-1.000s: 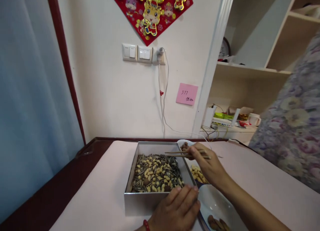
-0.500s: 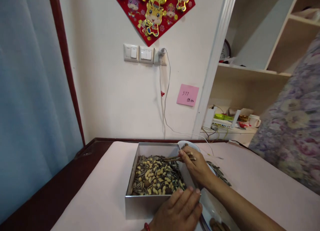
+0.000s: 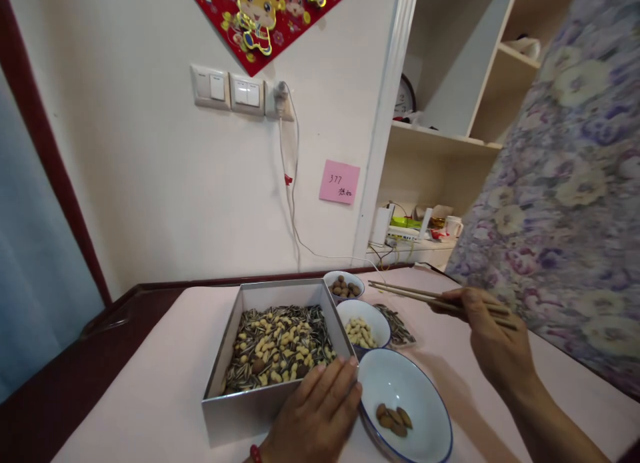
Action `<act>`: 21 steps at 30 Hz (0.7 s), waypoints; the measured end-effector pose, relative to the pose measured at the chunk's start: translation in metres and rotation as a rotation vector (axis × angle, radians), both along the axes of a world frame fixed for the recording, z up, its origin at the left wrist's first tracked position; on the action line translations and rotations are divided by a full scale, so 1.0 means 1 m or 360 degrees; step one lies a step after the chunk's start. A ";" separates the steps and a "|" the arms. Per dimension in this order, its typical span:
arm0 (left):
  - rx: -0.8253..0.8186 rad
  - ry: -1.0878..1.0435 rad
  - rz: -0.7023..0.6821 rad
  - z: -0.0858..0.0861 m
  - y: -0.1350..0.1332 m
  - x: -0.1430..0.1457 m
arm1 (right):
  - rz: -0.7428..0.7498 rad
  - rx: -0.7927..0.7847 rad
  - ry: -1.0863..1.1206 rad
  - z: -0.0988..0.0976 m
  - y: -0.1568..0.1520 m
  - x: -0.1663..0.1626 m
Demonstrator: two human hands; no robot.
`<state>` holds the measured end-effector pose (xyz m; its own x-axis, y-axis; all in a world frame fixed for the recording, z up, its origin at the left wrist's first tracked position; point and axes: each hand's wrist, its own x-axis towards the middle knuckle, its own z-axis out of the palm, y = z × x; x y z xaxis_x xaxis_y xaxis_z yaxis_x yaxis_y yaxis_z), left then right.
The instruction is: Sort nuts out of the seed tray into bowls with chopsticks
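My right hand point(image 3: 500, 336) is closed around a pair of wooden chopsticks point(image 3: 425, 295), held to the right of the bowls with the tips pointing left. Nothing shows between the tips. My left hand point(image 3: 320, 409) lies with fingers stretched out against the near right corner of a silver box point(image 3: 245, 413). Inside the box are mixed striped sunflower seeds, peanuts point(image 3: 287, 339) and a few round brown nuts point(image 3: 258, 365). Right beside that hand stands a large white bowl point(image 3: 405, 376) with a blue rim, holding several brown almond-shaped nuts point(image 3: 394, 419).
Behind the large bowl are a white bowl point(image 3: 379, 318) of peanuts and a smaller bowl point(image 3: 327, 276) of round brown nuts. Sunflower seeds point(image 3: 395, 324) lie in a shallow pile to their right. A white cable point(image 3: 330, 255) runs down the wall towards the table.
My right hand has moved with the chopsticks from over the box's right wall to the far right, uncovering the bowls. My left hand stays at the box corner. The view has turned right.
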<state>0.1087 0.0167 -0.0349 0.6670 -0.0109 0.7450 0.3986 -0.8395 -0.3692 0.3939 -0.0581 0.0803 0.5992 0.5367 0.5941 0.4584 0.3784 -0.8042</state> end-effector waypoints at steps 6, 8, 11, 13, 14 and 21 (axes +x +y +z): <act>-0.0013 0.0010 0.0011 0.004 -0.003 0.000 | -0.0066 -0.0127 0.0075 -0.011 -0.004 0.022; -0.0007 0.0006 0.0021 0.005 -0.004 0.000 | -0.0045 -0.0112 0.0074 -0.009 -0.001 0.014; 0.0003 0.0015 0.0034 0.006 -0.005 0.000 | 0.0073 -0.0060 0.0007 0.001 0.007 -0.011; 0.0006 0.0031 0.0039 0.007 -0.005 -0.001 | 0.0221 -0.0062 -0.0109 0.008 0.016 -0.034; 0.0011 0.0038 0.0038 0.007 -0.006 -0.001 | 0.0301 -0.0078 -0.0177 0.011 0.021 -0.047; 0.0040 0.0033 0.0037 0.005 -0.006 -0.002 | 0.0783 -0.0236 -0.0618 0.006 0.075 -0.117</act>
